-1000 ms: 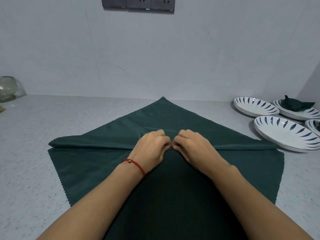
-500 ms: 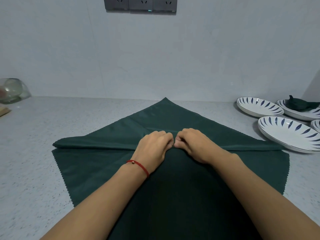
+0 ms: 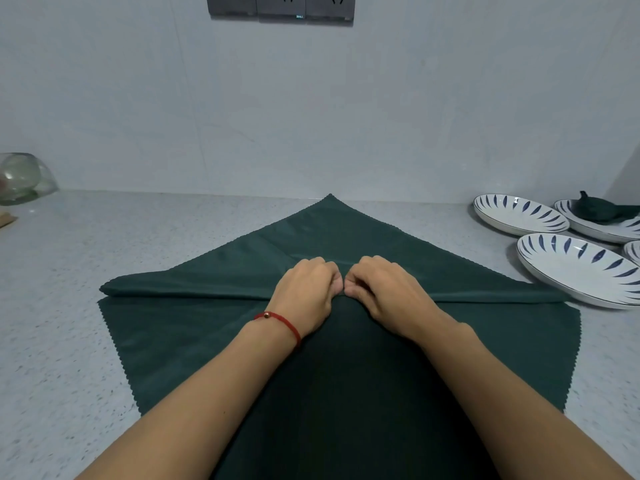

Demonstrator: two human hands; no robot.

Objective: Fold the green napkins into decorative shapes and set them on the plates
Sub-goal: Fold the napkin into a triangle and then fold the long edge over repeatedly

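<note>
A large dark green napkin (image 3: 180,327) lies spread on the grey counter, one corner pointing at the wall, with a raised fold running across its middle. My left hand (image 3: 306,292) and my right hand (image 3: 384,291) sit side by side at the centre of that fold, fingers curled, pinching the cloth. White plates with blue leaf marks stand at the right: a near plate (image 3: 581,268), a far plate (image 3: 519,213), and a third plate (image 3: 595,230) that carries a folded green napkin (image 3: 601,209).
A glass bowl (image 3: 20,178) sits at the far left by the wall, with a wooden piece (image 3: 5,220) just in front of it. A fourth plate's rim (image 3: 633,251) shows at the right edge. Wall sockets (image 3: 280,8) hang above.
Both hands have crept a little toward the wall along with the fold they pinch. The view has shifted slightly; the plates have not moved.
</note>
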